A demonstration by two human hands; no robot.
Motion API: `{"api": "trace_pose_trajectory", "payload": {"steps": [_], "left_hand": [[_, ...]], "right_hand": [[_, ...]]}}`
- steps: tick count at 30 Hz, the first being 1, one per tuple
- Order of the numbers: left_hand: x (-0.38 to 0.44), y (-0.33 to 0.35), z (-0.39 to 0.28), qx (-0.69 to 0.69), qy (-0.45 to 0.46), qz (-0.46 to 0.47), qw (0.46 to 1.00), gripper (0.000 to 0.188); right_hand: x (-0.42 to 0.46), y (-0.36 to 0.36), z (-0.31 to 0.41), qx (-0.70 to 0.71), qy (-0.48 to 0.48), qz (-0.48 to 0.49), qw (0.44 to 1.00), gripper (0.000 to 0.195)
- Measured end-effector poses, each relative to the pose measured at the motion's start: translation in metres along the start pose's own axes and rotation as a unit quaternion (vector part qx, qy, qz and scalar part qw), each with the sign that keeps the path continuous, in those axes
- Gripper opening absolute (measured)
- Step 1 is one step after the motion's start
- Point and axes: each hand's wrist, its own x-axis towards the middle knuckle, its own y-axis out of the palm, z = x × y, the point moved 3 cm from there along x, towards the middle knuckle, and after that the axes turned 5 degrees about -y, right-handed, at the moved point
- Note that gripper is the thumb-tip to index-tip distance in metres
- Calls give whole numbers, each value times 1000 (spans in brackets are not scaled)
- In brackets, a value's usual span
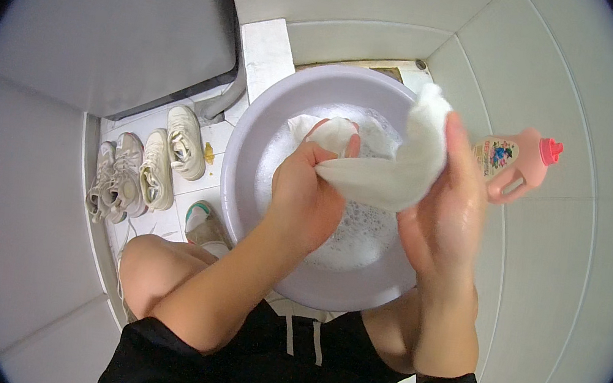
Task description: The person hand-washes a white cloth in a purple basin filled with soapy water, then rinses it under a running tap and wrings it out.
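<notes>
A white wet cloth (pixel 400 174) is stretched and bent between my two hands above a pale lavender plastic basin (pixel 316 296). My left hand (pixel 312 192) is closed on one end of it, where the cloth is gathered narrow; a bunched white part shows in the fingers. My right hand (pixel 450 209) holds the wider part on the right, its fingers partly hidden behind the cloth. Sudsy water (pixel 352 237) with white foam lies in the basin below. What kind of cloth it is, I cannot tell.
A pink detergent bottle (pixel 525 161) with a red cap stands right of the basin, near the tiled wall. Several pale sneakers (pixel 157 167) are lined up at the left, beside a grey appliance (pixel 149 23) and a grey drain hose (pixel 226 98). My shod foot (pixel 207 225) is by the basin.
</notes>
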Motion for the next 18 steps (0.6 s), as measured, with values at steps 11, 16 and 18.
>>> {"api": "trace_pose_trajectory", "payload": {"steps": [11, 16, 18], "left_hand": [[-18, 9, -2, 49, 7, 38, 998, 41], [-24, 7, 10, 72, -15, 36, 997, 41], [-21, 2, 18, 120, 40, 65, 990, 41]], "right_hand": [[-7, 5, -36, -596, -108, 189, 773, 20], [-2, 1, -45, -628, -101, 156, 756, 25], [20, -6, -43, -669, -68, 112, 732, 29]]}}
